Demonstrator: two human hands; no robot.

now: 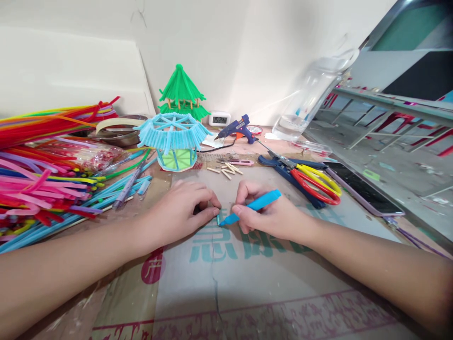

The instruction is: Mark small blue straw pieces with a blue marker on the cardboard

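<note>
My right hand grips a blue marker, its tip pointing down to the left. In my left hand, thumb and fingers pinch a short small stick that looks blue-green. The marker's tip is at the stick's lower end; whether they touch is too fine to tell. Both hands rest over a cardboard sheet with printed characters. Just beyond them lie several short wooden sticks. A light-blue pavilion model stands past my left hand, with a green pavilion model behind it.
Bundles of coloured pipe cleaners fill the left side, near a round metal bowl. At the back are a digital clock, a glue gun and a clear jug. Scissors and a phone lie right.
</note>
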